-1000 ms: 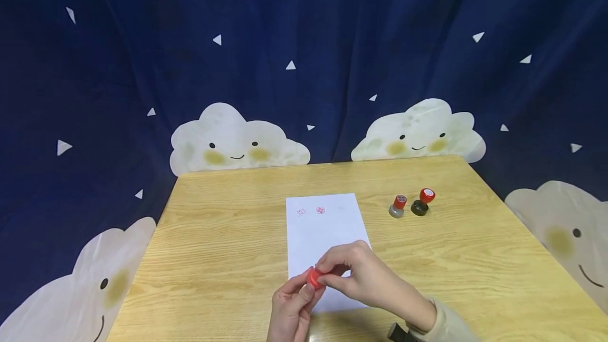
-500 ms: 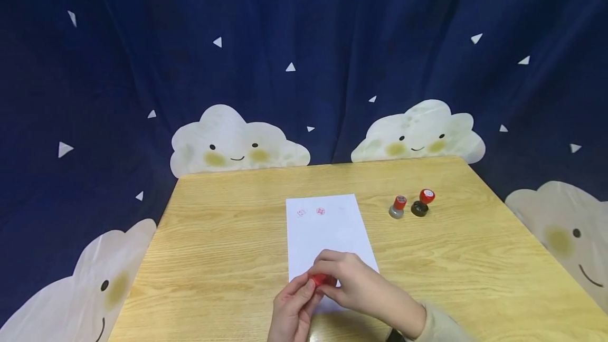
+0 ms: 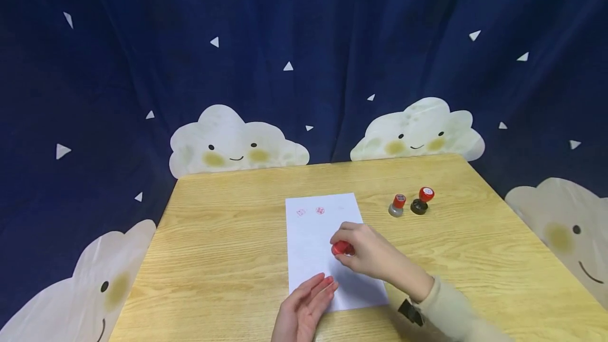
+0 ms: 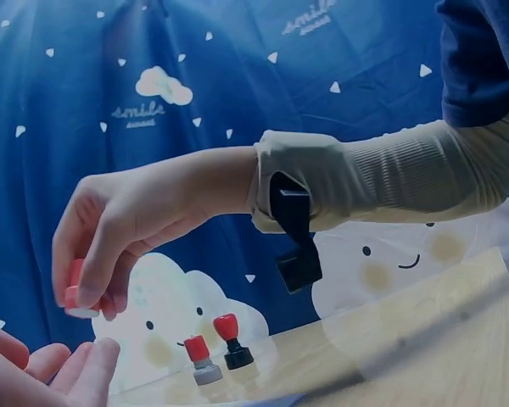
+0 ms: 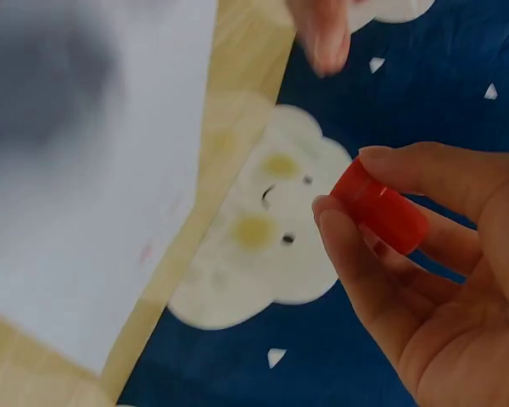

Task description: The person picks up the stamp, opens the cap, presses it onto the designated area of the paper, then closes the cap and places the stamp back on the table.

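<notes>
My right hand (image 3: pixel 368 249) pinches a small red stamp (image 3: pixel 340 248) between thumb and fingers, above the middle of a white sheet of paper (image 3: pixel 309 247). The right wrist view shows the red stamp (image 5: pixel 379 206) as a short cylinder, and the left wrist view shows its pale underside. Lower down, my left hand (image 3: pixel 306 307) lies palm up over the sheet's near edge, fingers loosely extended, with a reddish tint at the fingertips. Two red prints (image 3: pixel 311 211) mark the top of the sheet.
To the right of the sheet stand a grey-based stamp (image 3: pixel 396 206) and a black-based stamp (image 3: pixel 421 201), both with red handles. They rest on a wooden table (image 3: pixel 228 236). Behind it hangs a dark blue curtain (image 3: pixel 256 41) with cloud faces.
Both hands were together on the red stamp. My right hand has drawn it away, forward and to the right, and the left hand has let go and opened its fingers.
</notes>
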The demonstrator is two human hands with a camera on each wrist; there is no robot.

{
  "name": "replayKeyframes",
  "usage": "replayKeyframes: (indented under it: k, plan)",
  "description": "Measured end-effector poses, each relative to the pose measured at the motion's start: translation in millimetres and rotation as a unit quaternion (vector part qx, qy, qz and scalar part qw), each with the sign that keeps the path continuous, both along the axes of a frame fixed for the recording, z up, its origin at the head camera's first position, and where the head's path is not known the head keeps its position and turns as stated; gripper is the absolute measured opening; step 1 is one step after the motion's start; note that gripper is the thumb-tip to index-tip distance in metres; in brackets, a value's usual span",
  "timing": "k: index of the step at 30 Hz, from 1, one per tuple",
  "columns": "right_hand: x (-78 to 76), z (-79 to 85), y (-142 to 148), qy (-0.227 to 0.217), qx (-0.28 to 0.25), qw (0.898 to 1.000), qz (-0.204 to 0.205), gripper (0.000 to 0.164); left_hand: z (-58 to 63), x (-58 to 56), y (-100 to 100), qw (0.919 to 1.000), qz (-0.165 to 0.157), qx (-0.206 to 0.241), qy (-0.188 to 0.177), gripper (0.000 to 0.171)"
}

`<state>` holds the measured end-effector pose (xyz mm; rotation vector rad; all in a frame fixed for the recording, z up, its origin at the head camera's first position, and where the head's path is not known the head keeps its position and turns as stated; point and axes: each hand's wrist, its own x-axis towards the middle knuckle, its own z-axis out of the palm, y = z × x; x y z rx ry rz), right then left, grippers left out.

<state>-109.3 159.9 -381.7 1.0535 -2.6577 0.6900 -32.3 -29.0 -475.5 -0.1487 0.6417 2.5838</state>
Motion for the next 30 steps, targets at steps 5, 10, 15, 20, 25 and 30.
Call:
replayKeyframes:
  k: [5, 10, 15, 20, 25, 30]
  plan:
    - [-22.2, 2.5, 21.4, 0.017, -0.005, 1.000, -0.025, 0.017, -4.8, 0.2, -0.3, 0.9996, -0.008, -0.024, -0.015, 0.037]
    - [-48.9, -1.3, 43.3, 0.032, -0.009, 0.997, -0.073, 0.016, -7.7, 0.4, -0.4, 0.9994, -0.004, -0.026, -0.022, 0.037]
    - [-74.1, -13.9, 64.9, 0.021, 0.007, 0.990, -0.141, 0.015, -8.3, 1.6, -0.2, 0.9985, 0.000, -0.036, -0.041, 0.039]
    - [-94.6, -36.6, 81.8, -0.028, 0.040, 0.979, -0.197, 0.013, -9.7, 3.5, -2.2, 0.9958, 0.005, -0.068, -0.062, 0.044]
    - [-108.4, -61.0, 88.4, -0.059, 0.040, 0.978, -0.195, 0.009, -13.8, 4.1, -5.8, 0.9952, 0.018, -0.063, -0.072, 0.030]
    - [-119.0, -74.2, 88.0, -0.107, 0.060, 0.970, -0.212, 0.007, -13.8, 3.8, -9.4, 0.9957, 0.023, -0.060, -0.067, 0.024]
